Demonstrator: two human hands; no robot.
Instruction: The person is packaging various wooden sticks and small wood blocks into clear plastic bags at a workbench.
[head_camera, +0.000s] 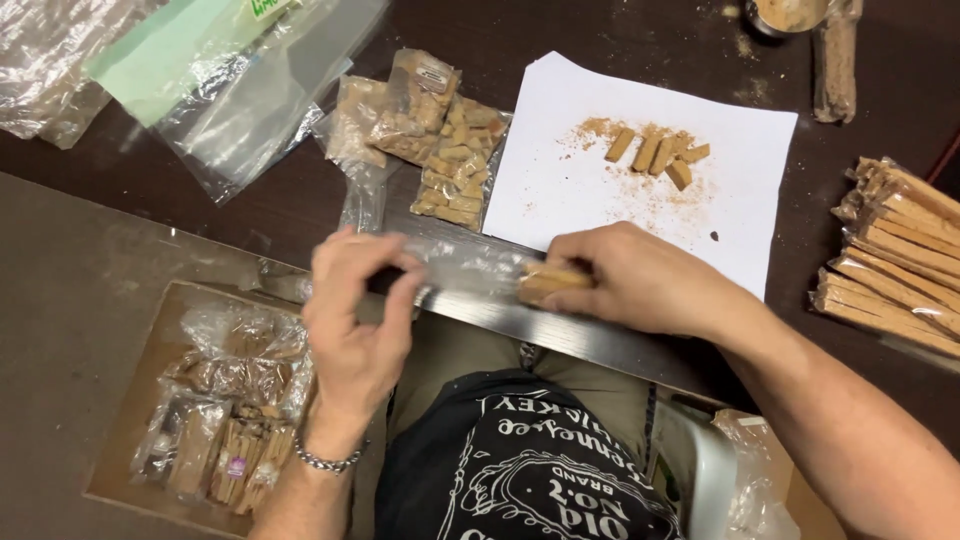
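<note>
**A:** Looking straight down at the dark table (560, 40); the right hand (630, 275) sits at the near edge, its grip closed around a short tan wooden stick (548, 280); the stick lies flat, one blunt end poking out toward the left.

**B:** And the left hand (355, 320)?

**A:** Curled over, fingers pinched on a thin clear plastic bag (470, 268) that stretches between the two hands; something dark shows under the fingertips, too blurred to name; a metal chain bracelet (325, 462) rides on that wrist.

**B:** So the stick is at the mouth of the bag?

**A:** Right beside it, touching the plastic as far as I can see; whether it is inside or outside, I cannot tell.

**B:** What is behind the hands?

**A:** A white sheet of paper (560, 180) with a handful of small cut wood pieces (660, 155) and brown dust lying on it; to its left, filled bags of wood chunks (440, 140), piled together; further left, empty clear bags (240, 110) in a loose heap.

**B:** And the right edge?

**A:** A stack of long wooden sticks in wrap (900, 260), well apart from the hands; down at the lower left, a shallow cardboard box (130, 420) holding more packed bags.
</note>
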